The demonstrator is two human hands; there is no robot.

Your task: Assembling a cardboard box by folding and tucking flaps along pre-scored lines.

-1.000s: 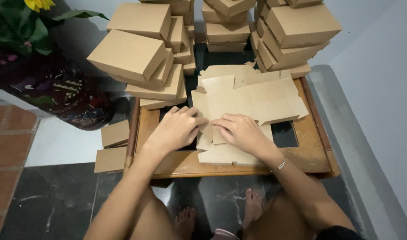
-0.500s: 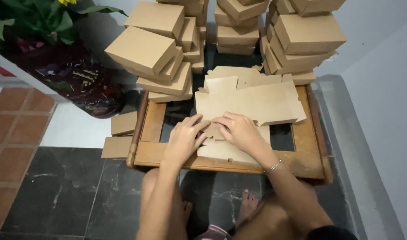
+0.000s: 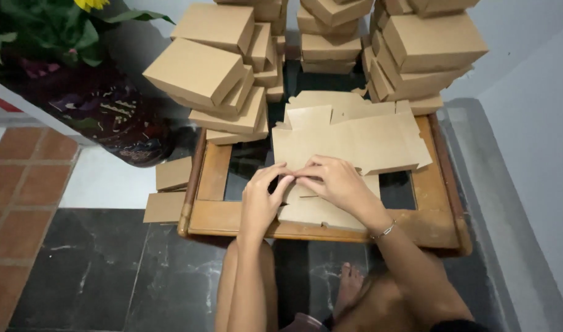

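- Two bare hands met over a low wooden table (image 3: 217,222), fingertips nearly touching at the near edge of a flat cardboard blank (image 3: 355,142).
- Left hand (image 3: 261,200) lay palm down with its fingers curled, the tips pinching at the blank's edge; how firm the hold was could not be told.
- Right hand (image 3: 334,183) rested on the same blank, fingers bent and pressing or pinching the edge beside the left fingertips; a thin bracelet (image 3: 385,231) sat on its wrist.
- That blank lay on top of a loose pile of flat blanks (image 3: 321,212) spread over the middle and far part of the table, some flaps sticking out at the sides.
- The table had a wooden frame around a dark glass top (image 3: 248,163), which showed at left and in a small patch at right.
- Stacks of folded brown boxes (image 3: 223,74) stood crookedly at the table's far left, several tilted.
- More box stacks (image 3: 432,52) rose at the far right, and another stack (image 3: 330,37) stood between them at the back.
- Two small cardboard pieces (image 3: 171,190) lay on the floor just beside the table's left edge.
- A dark patterned pot (image 3: 103,117) with green leaves stood well to the left, on the pale floor.
- The person's bare foot (image 3: 350,289) showed on the dark marble floor (image 3: 109,270) under the table's near edge.
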